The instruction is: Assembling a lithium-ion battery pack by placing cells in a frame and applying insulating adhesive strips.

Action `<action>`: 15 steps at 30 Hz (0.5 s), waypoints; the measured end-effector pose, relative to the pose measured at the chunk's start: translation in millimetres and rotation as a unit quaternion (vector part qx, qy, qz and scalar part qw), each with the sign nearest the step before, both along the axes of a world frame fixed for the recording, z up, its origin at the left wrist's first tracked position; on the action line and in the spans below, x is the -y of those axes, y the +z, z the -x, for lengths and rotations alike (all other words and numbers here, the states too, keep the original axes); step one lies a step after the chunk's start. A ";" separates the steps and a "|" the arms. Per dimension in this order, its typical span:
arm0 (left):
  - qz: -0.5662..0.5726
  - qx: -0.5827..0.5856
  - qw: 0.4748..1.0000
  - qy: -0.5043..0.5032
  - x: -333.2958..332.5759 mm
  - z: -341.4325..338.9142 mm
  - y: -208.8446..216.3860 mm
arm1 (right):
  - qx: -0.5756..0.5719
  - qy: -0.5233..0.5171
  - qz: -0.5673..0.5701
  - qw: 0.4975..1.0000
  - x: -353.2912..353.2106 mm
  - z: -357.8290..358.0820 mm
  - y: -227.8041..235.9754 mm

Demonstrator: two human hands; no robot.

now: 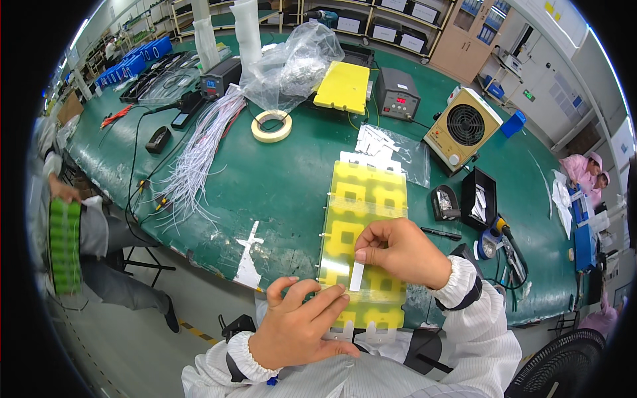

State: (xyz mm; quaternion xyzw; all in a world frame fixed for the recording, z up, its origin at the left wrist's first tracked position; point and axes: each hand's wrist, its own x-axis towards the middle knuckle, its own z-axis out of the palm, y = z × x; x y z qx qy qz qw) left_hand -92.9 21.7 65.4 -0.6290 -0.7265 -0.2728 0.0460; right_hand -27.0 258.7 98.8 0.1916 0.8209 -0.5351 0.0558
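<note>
A long yellow panel with square cut-outs [342,237] lies before me under a clear cover, its near end at the table's front edge. My right hand [401,251] is closed over its middle, pinching a narrow white strip [357,276] between thumb and fingers. The strip points toward me, its lower end over the panel. My left hand [302,325] is open, fingers stretched, with fingertips at the panel's lower left edge close to the strip. Beyond the panel's far end, several loose white strips [377,142] lie on a clear plastic bag [415,162].
At right are a black bin [478,198], a small black tray [445,202], a pen [440,233], a soldering iron [511,245] and a fan unit [464,126]. Left are white wires [199,156] and a tape roll [271,134]. A co-worker's hand [63,191] holds a green pack.
</note>
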 end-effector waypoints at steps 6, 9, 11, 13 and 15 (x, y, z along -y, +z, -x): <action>-0.003 -0.006 1.000 0.000 0.2 1.0 -5.0 | 0.005 0.006 0.003 1.000 0.4 0.7 0.8; 0.002 -0.005 1.000 0.001 -0.4 1.2 -4.5 | 0.008 0.006 -0.006 1.000 0.4 1.1 2.4; 0.006 -0.003 1.000 0.001 -0.1 1.1 -4.0 | 0.011 0.008 -0.013 1.000 0.4 1.7 2.7; 0.008 -0.002 1.000 0.001 -0.1 1.4 -3.5 | 0.011 0.008 -0.014 1.000 0.4 2.2 2.4; 0.009 -0.001 1.000 0.000 -0.3 1.5 -3.9 | 0.011 0.007 -0.014 1.000 0.5 2.0 2.9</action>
